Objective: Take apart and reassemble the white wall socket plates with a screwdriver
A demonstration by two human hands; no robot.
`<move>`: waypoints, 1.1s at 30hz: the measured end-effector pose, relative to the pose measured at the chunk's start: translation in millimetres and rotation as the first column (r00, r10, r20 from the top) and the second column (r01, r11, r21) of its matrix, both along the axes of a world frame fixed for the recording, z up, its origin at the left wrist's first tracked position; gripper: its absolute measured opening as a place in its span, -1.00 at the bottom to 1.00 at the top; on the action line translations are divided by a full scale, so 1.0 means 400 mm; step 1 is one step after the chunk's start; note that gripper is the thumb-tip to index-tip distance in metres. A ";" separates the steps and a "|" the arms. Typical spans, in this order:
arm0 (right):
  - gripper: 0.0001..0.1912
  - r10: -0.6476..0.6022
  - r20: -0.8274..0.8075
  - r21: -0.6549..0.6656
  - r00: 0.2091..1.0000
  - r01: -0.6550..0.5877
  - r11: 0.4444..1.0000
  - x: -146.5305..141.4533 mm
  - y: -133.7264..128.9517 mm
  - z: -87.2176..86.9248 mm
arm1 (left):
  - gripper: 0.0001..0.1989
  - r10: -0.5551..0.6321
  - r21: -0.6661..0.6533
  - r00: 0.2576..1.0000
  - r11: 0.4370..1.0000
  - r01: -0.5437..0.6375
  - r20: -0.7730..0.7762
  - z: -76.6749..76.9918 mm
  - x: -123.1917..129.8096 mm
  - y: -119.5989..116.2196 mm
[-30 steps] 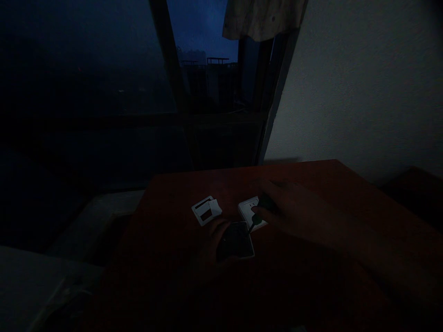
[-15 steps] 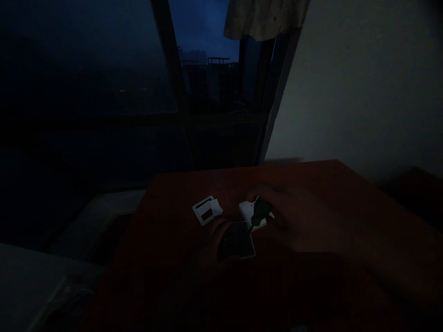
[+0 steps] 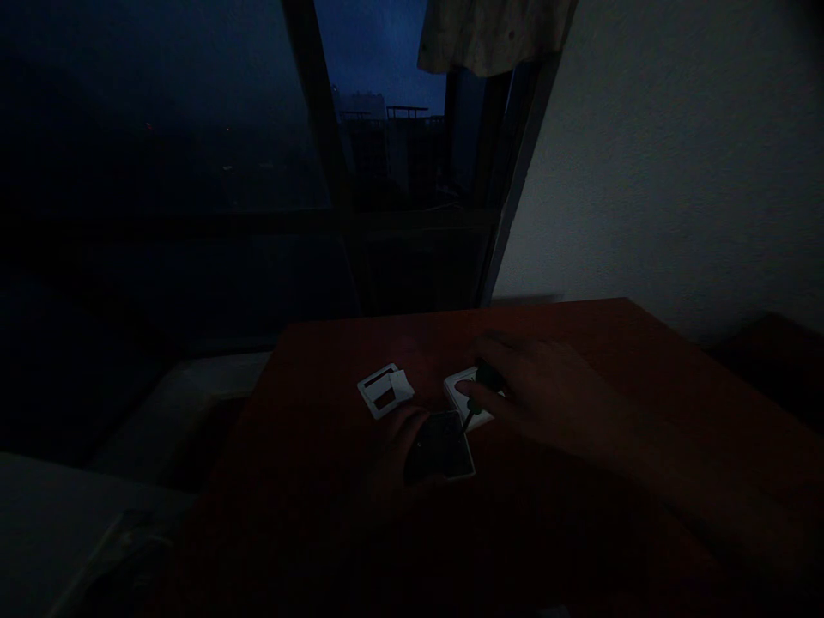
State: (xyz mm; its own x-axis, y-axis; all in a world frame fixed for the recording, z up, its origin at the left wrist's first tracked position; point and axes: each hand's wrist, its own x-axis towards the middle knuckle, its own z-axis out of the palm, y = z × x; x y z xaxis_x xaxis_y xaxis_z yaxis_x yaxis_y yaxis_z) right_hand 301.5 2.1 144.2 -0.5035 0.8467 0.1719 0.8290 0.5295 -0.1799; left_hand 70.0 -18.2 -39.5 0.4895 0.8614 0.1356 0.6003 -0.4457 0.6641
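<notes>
Green-handled, a screwdriver (image 3: 489, 376) is slanting down from the right hand's (image 3: 547, 390) clamped fingers, its tip meeting a dark, white-rimmed square unit (image 3: 441, 448) near its far right corner. The left hand (image 3: 391, 459) is gripping the unit's left side, fingers curling round. Screwdriver work seems to be going on, calling for a seated tip. Beyond, a white block (image 3: 454, 383) and white frame (image 3: 366, 393) are lying on the reddish table (image 3: 579, 324); darkness is hiding the unit's contents.
</notes>
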 end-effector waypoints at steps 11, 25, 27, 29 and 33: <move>-0.78 0.018 0.003 -0.032 1.000 -0.018 0.999 -0.001 0.001 0.004 | -0.23 0.012 0.030 1.000 0.999 -0.011 -0.029 -0.010 0.015 0.006; -0.83 0.034 0.005 -0.034 0.999 -0.034 0.999 0.009 0.011 0.016 | -0.26 0.045 0.045 0.998 0.998 -0.043 -0.035 0.002 0.027 0.002; -0.83 0.058 0.003 -0.040 0.998 -0.058 0.998 0.011 0.013 0.013 | -0.25 0.049 0.056 0.998 0.997 -0.046 -0.040 0.001 0.026 0.003; -0.78 0.104 -0.008 -0.049 0.995 -0.104 0.993 0.014 0.010 0.013 | -0.24 0.043 0.072 0.998 0.997 -0.040 -0.044 -0.003 0.025 0.004; -0.73 0.087 0.055 -0.024 0.995 -0.086 0.996 0.012 0.002 0.019 | -0.24 0.028 0.076 0.998 0.997 -0.024 -0.052 -0.008 0.022 0.008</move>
State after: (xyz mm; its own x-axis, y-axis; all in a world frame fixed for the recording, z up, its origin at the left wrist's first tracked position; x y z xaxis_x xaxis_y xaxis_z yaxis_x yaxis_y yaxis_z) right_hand 306.2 2.9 151.7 -0.5835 0.8026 0.1237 0.7892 0.5963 -0.1468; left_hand 79.0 -14.8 -42.5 0.4753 0.8623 0.1749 0.6458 -0.4769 0.5963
